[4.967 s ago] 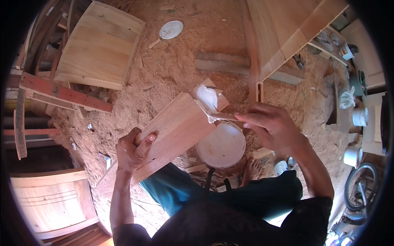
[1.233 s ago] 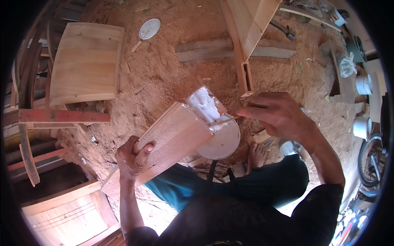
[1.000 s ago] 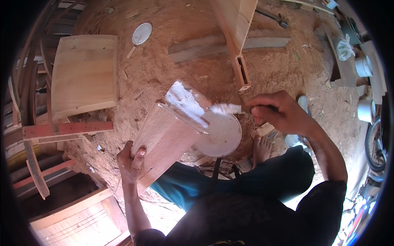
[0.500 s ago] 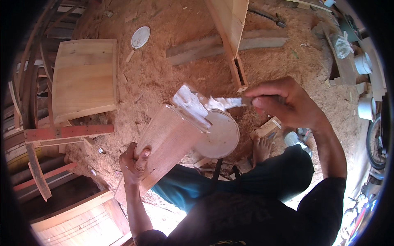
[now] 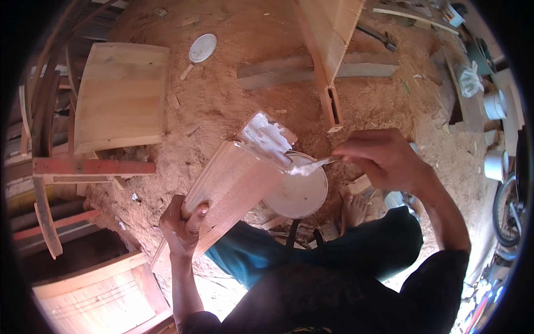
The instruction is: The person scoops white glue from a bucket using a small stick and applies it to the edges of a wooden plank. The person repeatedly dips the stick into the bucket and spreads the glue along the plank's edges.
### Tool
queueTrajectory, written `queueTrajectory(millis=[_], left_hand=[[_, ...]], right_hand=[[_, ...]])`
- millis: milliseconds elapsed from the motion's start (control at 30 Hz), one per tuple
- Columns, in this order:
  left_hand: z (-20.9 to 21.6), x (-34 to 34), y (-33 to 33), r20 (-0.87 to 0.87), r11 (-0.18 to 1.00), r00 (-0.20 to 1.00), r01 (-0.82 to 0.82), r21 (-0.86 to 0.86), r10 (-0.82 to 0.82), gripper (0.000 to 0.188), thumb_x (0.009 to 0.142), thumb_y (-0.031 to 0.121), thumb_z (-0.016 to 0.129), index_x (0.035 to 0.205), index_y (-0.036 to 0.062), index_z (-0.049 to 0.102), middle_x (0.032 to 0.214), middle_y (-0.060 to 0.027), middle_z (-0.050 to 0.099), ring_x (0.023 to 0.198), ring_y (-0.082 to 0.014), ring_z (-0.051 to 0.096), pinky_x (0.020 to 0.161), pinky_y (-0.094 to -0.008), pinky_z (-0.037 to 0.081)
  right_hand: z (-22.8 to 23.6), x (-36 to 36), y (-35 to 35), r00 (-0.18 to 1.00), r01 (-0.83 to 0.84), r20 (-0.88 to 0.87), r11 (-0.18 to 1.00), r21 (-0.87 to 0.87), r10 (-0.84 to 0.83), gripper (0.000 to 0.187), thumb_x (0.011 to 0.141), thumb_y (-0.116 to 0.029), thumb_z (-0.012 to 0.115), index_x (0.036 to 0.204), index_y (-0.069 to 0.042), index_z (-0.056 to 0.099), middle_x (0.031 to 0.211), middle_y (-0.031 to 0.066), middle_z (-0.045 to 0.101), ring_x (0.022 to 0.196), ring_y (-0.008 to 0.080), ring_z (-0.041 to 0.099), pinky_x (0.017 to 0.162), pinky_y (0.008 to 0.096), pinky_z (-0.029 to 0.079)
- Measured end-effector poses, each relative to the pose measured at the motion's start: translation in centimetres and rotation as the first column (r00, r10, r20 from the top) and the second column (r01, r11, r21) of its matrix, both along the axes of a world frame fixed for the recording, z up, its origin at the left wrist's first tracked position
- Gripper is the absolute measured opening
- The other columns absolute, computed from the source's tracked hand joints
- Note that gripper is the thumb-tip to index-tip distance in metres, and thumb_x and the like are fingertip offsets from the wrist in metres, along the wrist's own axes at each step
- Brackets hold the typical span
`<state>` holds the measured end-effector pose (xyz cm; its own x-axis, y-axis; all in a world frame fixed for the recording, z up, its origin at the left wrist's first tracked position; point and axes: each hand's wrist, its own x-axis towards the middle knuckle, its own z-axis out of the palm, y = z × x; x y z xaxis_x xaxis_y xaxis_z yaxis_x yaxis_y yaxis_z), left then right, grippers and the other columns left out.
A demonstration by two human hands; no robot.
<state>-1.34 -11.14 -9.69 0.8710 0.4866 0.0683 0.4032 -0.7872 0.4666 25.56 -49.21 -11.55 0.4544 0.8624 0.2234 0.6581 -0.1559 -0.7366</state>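
Observation:
A wooden board (image 5: pixel 233 186) lies tilted across the view, its far end smeared with thick white paste (image 5: pixel 264 135). Wrapped round the board's near left part is my left hand (image 5: pixel 183 225), thumb on the top face. My right hand (image 5: pixel 384 158) pinches a slim spreader (image 5: pixel 307 166) whose tip is coated in the same paste. That tip is just right of the board's pasted end, over a round pale disc (image 5: pixel 303 192), perhaps a lid or container top. The board partly hides the disc, and my fingers cover the spreader's handle.
A wooden panel (image 5: pixel 122 100) stands at left near a red bar (image 5: pixel 94 166). A slotted wooden frame (image 5: pixel 332 106) reaches in from the far side. A white round lid (image 5: pixel 202 48) and a plank (image 5: pixel 278 72) lie on the sawdust-covered ground. White buckets (image 5: pixel 495 165) line the right.
My right hand has drawn the spreader down and off the pasted end, toward the round disc. The paste on the end looks flatter. My left hand keeps its grip, and the view has shifted slightly.

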Motion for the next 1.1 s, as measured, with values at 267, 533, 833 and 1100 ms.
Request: queueTrajectory(millis=[267,533,833,1100], left_hand=[[1.0,-1.4,-5.6,0.077,0.956,0.994,0.056,0.288,-0.082,0.063,0.076,0.058,0.098,0.087,0.0067,0.063,0.074,-0.0081,0.059,0.064,-0.0312,0.062,0.058,-0.0456,0.047],[0.7,-0.8,-6.7,0.045,0.940,0.992,0.094,0.328,-0.115,0.062,0.074,0.051,0.102,0.090,0.0047,0.064,0.078,-0.0096,0.060,0.066,-0.0285,0.060,0.060,-0.0437,0.048],[0.3,-0.4,-6.9,0.034,0.936,0.989,0.123,0.331,-0.142,0.063,0.074,0.053,0.102,0.089,0.0050,0.064,0.077,-0.0097,0.060,0.067,-0.0293,0.061,0.061,-0.0453,0.047],[0.6,-0.3,-6.7,0.025,0.946,0.991,0.114,0.304,-0.128,0.063,0.075,0.053,0.101,0.090,0.0039,0.065,0.077,-0.0099,0.060,0.067,-0.0289,0.061,0.061,-0.0449,0.048]], right_hand=[[4.6,-2.2,2.1,0.976,0.217,-0.034,0.963,0.158,-0.214,0.024,0.098,0.004,0.073,0.122,0.001,0.077,0.098,0.0164,0.078,0.083,0.0309,0.077,0.071,0.0389,0.061],[3.4,-3.1,3.0,0.949,0.210,0.211,0.968,0.137,-0.235,0.036,0.089,0.008,0.074,0.124,-0.001,0.077,0.100,0.0160,0.078,0.084,0.0317,0.078,0.071,0.0398,0.063],[2.2,-2.7,0.1,0.978,0.210,-0.025,0.973,0.091,-0.209,0.042,0.087,0.008,0.072,0.127,-0.005,0.077,0.101,0.0154,0.076,0.083,0.0334,0.077,0.072,0.0430,0.062],[1.6,-1.5,-0.5,0.983,0.148,-0.115,0.988,0.034,-0.144,0.032,0.092,0.005,0.073,0.122,-0.005,0.080,0.098,0.0151,0.077,0.083,0.0322,0.078,0.071,0.0426,0.061]])
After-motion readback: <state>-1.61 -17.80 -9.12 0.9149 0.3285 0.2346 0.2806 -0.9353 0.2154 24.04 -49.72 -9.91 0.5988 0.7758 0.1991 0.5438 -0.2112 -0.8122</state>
